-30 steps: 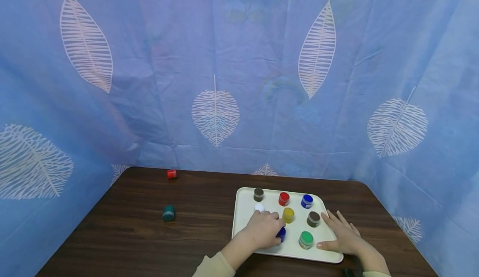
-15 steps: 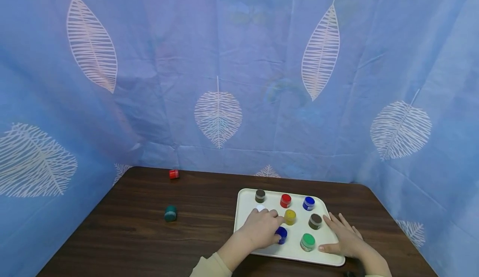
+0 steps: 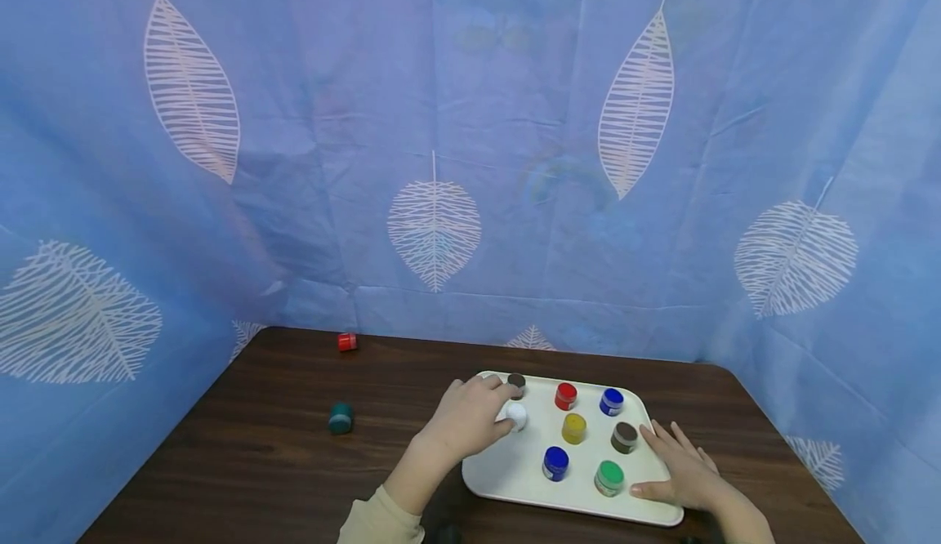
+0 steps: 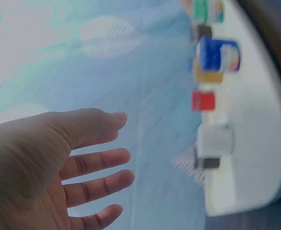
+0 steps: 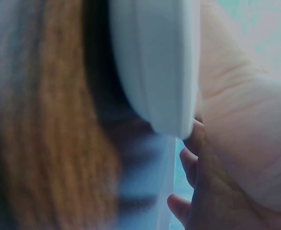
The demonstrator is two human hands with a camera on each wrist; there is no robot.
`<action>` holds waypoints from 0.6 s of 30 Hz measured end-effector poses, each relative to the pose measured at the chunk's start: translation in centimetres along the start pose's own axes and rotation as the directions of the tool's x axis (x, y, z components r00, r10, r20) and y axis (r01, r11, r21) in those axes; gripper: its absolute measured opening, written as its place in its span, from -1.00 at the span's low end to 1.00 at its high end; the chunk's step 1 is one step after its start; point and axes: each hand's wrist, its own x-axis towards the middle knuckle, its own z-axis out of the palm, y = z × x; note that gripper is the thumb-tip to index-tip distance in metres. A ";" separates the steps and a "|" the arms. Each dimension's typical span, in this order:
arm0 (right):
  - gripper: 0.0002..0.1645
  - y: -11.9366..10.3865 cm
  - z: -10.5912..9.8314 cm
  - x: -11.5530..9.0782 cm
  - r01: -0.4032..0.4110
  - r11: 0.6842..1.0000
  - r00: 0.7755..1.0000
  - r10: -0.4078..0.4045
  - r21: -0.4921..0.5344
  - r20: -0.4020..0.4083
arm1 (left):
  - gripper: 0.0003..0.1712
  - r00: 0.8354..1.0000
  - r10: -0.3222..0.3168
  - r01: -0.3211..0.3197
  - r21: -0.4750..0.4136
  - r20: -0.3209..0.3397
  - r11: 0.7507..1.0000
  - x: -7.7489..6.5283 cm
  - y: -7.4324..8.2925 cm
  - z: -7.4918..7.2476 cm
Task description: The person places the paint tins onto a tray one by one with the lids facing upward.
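Note:
In the head view my left hand (image 3: 470, 420) is over the left side of the cream tray (image 3: 507, 479), thumb and fingers spread beside the white paint jar (image 3: 517, 417). Nothing is between its fingers, and the left wrist view shows them apart from the white jar (image 4: 215, 140). A dark brown jar (image 3: 517, 385) stands just behind, partly covered by the fingertips. The blue jar (image 3: 555, 463) stands upright at the tray's front. My right hand (image 3: 684, 470) rests with spread fingers at the tray's right edge, near a green jar (image 3: 608, 479) and a brown jar (image 3: 624, 438).
Also on the tray are a yellow jar (image 3: 574, 428), a red jar (image 3: 566, 396) and another blue jar (image 3: 612, 402). On the dark wooden table (image 3: 265, 462), a teal jar (image 3: 341, 418) and a small red jar (image 3: 347, 341) lie left. Blue leaf-patterned cloth (image 3: 515, 160) hangs behind.
My left hand has let go of the front blue jar and moved back and left to the white jar. The blue jar stays on the tray. The right hand keeps its place.

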 end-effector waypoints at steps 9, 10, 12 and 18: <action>0.21 -0.2 -0.1 -0.3 -0.001 1.000 1.000 0.001 -0.004 -0.005 | -0.55 0.983 -0.149 0.140 -0.091 -0.105 0.986 -1.2 -4.6 -1.7; 0.21 -0.3 -0.1 -0.3 0.000 1.000 1.000 0.000 -0.001 -0.003 | -0.55 0.980 -0.167 0.156 -0.106 -0.108 0.982 -1.3 -5.1 -1.8; 0.21 -0.3 -0.1 -0.3 0.001 1.000 1.000 -0.001 0.003 0.001 | -0.55 0.974 -0.197 0.181 -0.137 -0.111 0.974 -1.6 -6.0 -2.1; 0.21 0.0 0.0 0.0 -0.006 1.000 1.000 0.006 0.020 0.015 | -0.57 0.962 -0.254 0.234 -0.173 -0.102 0.957 -2.4 -8.3 -2.5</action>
